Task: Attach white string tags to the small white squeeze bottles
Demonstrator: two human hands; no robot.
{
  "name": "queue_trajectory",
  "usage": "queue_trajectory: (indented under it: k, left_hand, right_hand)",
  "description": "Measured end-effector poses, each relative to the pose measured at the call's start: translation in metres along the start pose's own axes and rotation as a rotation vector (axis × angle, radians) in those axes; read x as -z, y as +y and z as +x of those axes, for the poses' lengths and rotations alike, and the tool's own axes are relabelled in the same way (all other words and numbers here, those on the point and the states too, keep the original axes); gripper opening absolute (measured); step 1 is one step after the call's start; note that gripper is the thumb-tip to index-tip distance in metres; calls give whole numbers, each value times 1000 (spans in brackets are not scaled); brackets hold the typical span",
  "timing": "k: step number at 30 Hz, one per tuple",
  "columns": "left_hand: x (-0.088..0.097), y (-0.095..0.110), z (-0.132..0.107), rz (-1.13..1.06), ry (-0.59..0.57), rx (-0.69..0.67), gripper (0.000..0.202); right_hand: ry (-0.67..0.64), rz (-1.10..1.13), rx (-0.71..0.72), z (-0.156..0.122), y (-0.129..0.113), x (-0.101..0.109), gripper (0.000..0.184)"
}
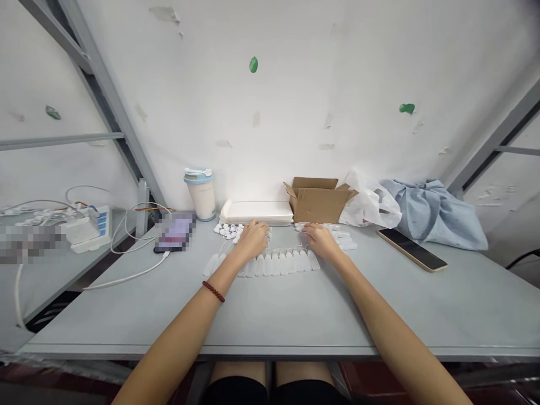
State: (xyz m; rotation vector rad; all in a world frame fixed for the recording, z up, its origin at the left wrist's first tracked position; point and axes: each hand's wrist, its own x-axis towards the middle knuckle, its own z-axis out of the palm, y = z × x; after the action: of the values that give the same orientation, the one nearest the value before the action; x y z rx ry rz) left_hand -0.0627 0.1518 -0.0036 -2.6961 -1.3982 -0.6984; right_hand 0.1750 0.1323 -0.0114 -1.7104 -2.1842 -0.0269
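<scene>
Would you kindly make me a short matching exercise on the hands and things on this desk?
1. Left hand
2. Right hand
3. Tags
4. Box

A. brown, with its top flaps open
B. beside the small white pieces
C. lined up in a row
D. beside the clear strips

Pairs: 1-B, 2-D, 3-C, 4-A.

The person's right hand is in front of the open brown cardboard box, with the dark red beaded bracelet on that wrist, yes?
Not quite: the head view shows the dark red beaded bracelet on the left wrist. The right hand is indeed in front of the open brown cardboard box.
</scene>
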Motion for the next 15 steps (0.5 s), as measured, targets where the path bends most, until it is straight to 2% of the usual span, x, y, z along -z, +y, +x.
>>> queue_trajectory:
  k: [8, 15]
  left_hand:
    - [0, 1, -4, 23, -11, 10, 36]
    - [-1, 1, -5, 51, -29, 24, 32]
  right_hand:
    - [31, 54, -67, -2, -4, 6, 31]
    - [-56, 47, -68, -3, -6, 8, 33]
